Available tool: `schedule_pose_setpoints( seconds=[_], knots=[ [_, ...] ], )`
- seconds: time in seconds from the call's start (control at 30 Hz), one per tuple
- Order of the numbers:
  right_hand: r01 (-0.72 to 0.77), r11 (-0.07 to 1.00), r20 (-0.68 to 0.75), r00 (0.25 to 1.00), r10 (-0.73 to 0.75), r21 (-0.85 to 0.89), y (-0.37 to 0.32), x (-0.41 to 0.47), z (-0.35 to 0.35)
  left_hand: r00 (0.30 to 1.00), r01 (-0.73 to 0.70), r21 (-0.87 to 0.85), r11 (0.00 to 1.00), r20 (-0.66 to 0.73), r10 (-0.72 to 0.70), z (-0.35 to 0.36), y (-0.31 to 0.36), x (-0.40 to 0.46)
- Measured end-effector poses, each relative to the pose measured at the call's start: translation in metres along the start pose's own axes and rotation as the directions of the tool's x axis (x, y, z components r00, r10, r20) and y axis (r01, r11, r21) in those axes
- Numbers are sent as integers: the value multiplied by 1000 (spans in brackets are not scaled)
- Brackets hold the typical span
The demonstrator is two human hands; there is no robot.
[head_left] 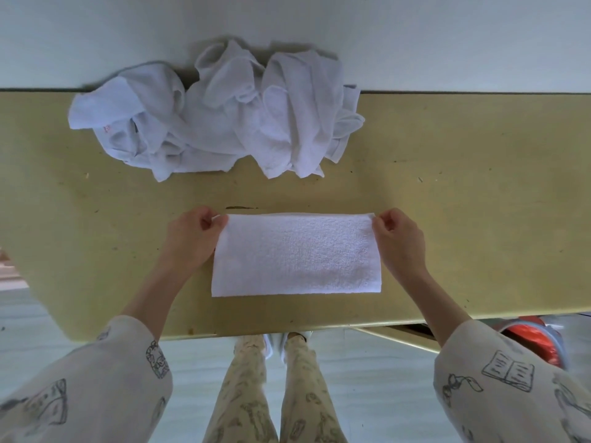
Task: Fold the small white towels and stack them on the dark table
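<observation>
Pale wall [447, 36] and yellowish table [479, 219] fill my view, crumpled towels [220, 113] heaped beyond my hands, while my left hand [192, 238] and right hand [399, 239] each pinch a far corner of the folded towel [295, 255] lying flat between them.

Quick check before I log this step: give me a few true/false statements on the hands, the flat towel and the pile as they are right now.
1. Both hands pinch the flat towel at its far corners. True: left hand, right hand.
2. The flat towel hangs over the table's near edge. False: it lies wholly on the table.
3. The pile of unfolded towels lies beyond the flat towel. True.
4. A stack of folded towels sits beside the pile. False: none is visible.
5. The pile touches the flat towel. False: bare tabletop separates them.
</observation>
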State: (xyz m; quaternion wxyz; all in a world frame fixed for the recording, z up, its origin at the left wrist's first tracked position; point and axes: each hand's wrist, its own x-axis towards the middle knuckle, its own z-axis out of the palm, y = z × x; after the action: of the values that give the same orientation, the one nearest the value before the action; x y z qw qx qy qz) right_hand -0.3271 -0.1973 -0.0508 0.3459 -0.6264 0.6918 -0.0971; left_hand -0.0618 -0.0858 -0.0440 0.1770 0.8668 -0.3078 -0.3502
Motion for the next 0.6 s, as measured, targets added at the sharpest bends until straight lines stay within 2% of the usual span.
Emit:
schedule_pose_setpoints(
  seconds=[0.27, 0.6],
  knots=[
    [-25, 998, -31, 999, 23, -53, -5, -3, 4, 998, -29, 75, 997, -54, 33, 5, 5, -3],
    [-48, 998, -7, 999, 48, -50, -7, -1, 7, 993, -6, 61, 998, -121, 13, 12, 4, -8]
  ],
)
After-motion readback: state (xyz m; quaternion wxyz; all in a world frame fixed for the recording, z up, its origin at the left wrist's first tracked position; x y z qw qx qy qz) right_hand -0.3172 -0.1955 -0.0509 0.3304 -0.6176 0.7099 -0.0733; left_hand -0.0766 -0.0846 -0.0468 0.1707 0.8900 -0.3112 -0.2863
